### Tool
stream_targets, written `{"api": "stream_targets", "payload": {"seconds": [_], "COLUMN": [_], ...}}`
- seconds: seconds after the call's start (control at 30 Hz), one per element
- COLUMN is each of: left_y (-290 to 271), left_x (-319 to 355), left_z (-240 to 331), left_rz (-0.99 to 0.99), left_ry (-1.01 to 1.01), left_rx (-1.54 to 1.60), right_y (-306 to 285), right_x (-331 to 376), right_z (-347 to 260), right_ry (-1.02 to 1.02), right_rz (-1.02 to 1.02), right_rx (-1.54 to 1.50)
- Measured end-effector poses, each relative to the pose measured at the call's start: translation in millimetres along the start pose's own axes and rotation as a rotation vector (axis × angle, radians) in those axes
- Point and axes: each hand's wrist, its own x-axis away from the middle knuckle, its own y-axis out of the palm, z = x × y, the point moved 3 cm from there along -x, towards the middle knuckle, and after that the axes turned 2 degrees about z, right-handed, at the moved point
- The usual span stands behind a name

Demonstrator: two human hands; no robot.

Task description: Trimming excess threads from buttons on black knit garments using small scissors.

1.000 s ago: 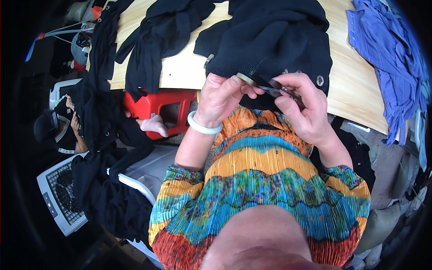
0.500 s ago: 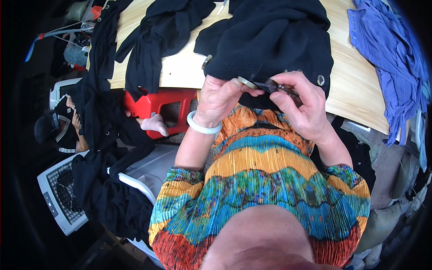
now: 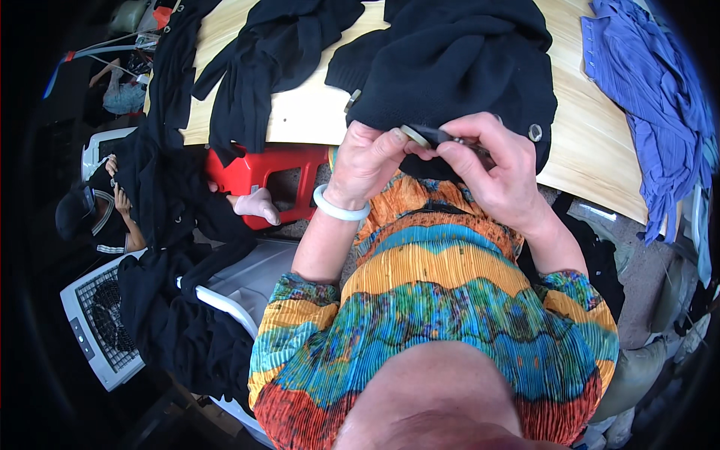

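Observation:
A black knitted garment (image 3: pixel 450 60) lies on the wooden table (image 3: pixel 592 142), its hem drooping over the near edge. My left hand (image 3: pixel 367 161), with a pale bangle (image 3: pixel 339 210) on the wrist, pinches a round metal button (image 3: pixel 415 135) at that hem. My right hand (image 3: pixel 491 169) grips the same dark hem edge just to the right, fingers bent over it. Another metal button (image 3: pixel 535 133) shows further right on the garment.
A second black garment (image 3: pixel 262 60) drapes off the table's left side. Blue cloth (image 3: pixel 652 112) lies at the right end. A red plastic stool (image 3: pixel 262 176) stands under the table. A seated person (image 3: pixel 97 217) and a white fan (image 3: pixel 101 330) are at the left.
Both hands have kept working at the hem; the right hand's fingers have curled a little further over the edge. Nothing else has moved.

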Motion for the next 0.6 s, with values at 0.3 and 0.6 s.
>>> {"api": "stream_targets", "payload": {"seconds": [0.3,0.6], "left_y": [-8,-15], "left_x": [-1,-3], "left_z": [-4,-5], "left_rz": [-0.010,0.036], "left_ry": [-0.087,-0.136], "left_rx": [0.152,0.040], "right_y": [-14,2], "right_x": [-10,-34], "right_z": [11,9], "right_ry": [0.069,-0.296], "right_rz": [0.174,-0.054], "right_rx": [-0.127,0.138]}}
